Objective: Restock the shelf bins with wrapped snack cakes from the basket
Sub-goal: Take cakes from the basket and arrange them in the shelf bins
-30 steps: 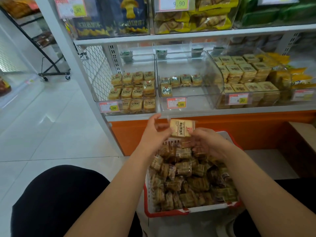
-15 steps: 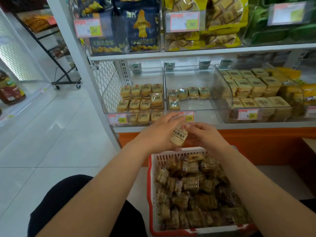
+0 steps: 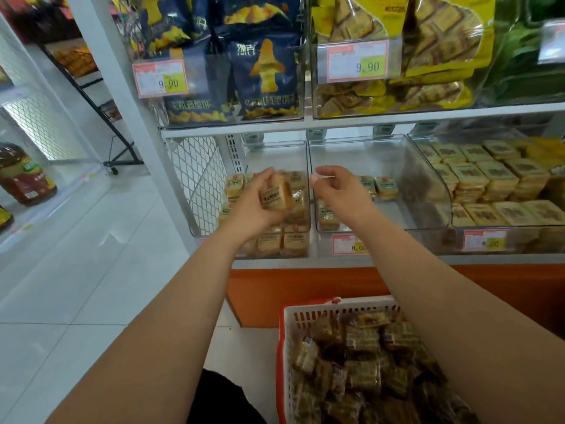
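My left hand [image 3: 250, 211] grips one wrapped snack cake [image 3: 275, 194] and holds it tilted in front of the left clear shelf bin [image 3: 275, 151], which has rows of the same cakes. My right hand [image 3: 336, 191] hovers at the front of the middle bin [image 3: 370, 154], fingers loosely curled with nothing visible in them. That bin holds only a few cakes [image 3: 385, 186]. Below, at the bottom right, the red-and-white basket [image 3: 286, 332] is heaped with wrapped snack cakes [image 3: 363, 362], partly behind my right forearm.
A right bin [image 3: 443, 191] is stacked with flat yellow packs [image 3: 495, 175]. The shelf above carries blue snack bags [image 3: 266, 75] and yellow bags [image 3: 428, 56]. Price tags [image 3: 348, 243] front the bins. An orange base [image 3: 305, 286] runs under the shelf. Bottles [image 3: 24, 175] stand left.
Both hands rose from the basket to bin height. The cake passed fully into my left hand, and my right hand let go and moved over to the middle bin.
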`<state>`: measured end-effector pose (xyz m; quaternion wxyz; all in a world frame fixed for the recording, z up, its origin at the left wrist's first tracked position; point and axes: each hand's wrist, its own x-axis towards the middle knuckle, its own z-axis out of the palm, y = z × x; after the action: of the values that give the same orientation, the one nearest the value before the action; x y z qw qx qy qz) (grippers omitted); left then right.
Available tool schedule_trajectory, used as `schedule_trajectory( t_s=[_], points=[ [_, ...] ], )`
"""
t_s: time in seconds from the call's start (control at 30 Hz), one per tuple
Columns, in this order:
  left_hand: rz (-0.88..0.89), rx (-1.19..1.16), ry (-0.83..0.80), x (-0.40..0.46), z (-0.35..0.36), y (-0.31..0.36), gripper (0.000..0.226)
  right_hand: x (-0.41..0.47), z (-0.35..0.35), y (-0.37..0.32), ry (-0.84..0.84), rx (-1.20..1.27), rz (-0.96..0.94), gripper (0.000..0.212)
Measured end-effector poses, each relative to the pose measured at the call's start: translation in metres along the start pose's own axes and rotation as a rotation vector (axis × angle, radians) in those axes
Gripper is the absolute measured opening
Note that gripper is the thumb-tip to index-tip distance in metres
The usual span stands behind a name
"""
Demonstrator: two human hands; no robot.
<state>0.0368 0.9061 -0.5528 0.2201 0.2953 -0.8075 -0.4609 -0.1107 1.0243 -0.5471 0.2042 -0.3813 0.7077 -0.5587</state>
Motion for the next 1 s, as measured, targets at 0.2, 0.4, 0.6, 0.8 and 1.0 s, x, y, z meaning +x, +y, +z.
schedule_trajectory(
  t_s=[0.2,0.4,0.6,0.8,1.0],
  points=[
    [-0.209,0.227,0.044,0.053,0.003,-0.048,0.078,0.003,0.003,0.062,0.033,-0.335,0.029,0.03],
    [-0.255,0.51,0.015,0.081,0.014,-0.058,0.076,-0.004,0.008,0.072,0.013,-0.531,-0.041,0.025],
    [-0.28,0.559,-0.006,0.086,0.018,-0.064,0.072,-0.007,0.01,0.073,0.039,-0.669,-0.117,0.026],
    [-0.252,0.504,-0.078,0.093,0.017,-0.068,0.069,-0.009,0.011,0.072,0.031,-0.718,-0.124,0.026],
    [-0.245,0.66,-0.142,0.097,0.019,-0.072,0.065,-0.01,0.012,0.072,0.028,-0.763,-0.134,0.026]
  ],
)
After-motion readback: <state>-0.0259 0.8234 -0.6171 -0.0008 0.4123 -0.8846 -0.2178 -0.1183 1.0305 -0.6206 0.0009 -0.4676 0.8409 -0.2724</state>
